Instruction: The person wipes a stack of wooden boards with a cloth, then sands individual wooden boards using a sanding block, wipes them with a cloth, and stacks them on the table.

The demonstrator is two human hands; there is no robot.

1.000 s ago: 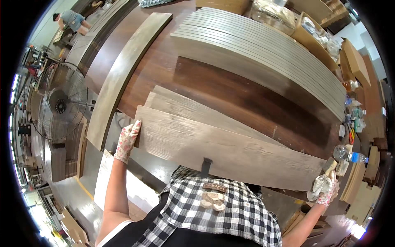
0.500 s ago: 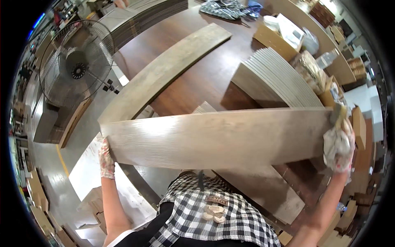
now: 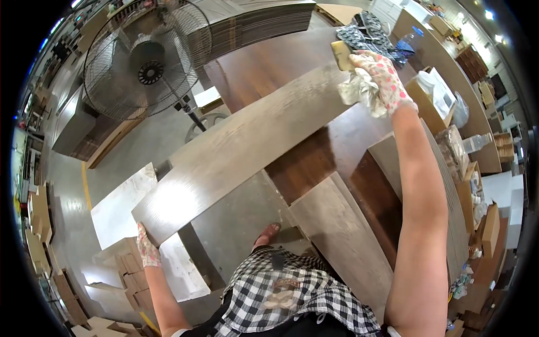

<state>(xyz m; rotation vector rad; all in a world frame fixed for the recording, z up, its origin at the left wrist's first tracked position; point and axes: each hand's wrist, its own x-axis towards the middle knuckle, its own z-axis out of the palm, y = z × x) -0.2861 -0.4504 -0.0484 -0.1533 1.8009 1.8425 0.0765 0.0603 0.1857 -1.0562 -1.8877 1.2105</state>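
A long grey-brown wood-grain board (image 3: 252, 132) slants from near left to far right across the view. My left hand (image 3: 148, 247), in a white glove with pinkish-red spots, is closed on its near-left end, with part of the fingers hidden by the board. At the far end is my right hand (image 3: 387, 81), gloved alike and closed round a crumpled white cloth (image 3: 359, 92) and a yellowish block (image 3: 342, 55) that looks like a sponge. Whether this hand also grips the board is hidden. Another grey-brown board (image 3: 342, 224) lies on the brown table (image 3: 300, 177), left of my right forearm.
A stack of boards (image 3: 449, 185) stands right of my right arm. A caged fan (image 3: 149, 70) is at the far left. Cardboard box (image 3: 421, 95), clear bottle (image 3: 477, 142) and blue-capped bottle (image 3: 410, 42) line the right side. A white panel (image 3: 123, 202) lies beyond my left hand.
The board has swung from crosswise in front of me to a slant, its right end now far. My right hand has moved forward and left with the cloth and block. The view has shifted.
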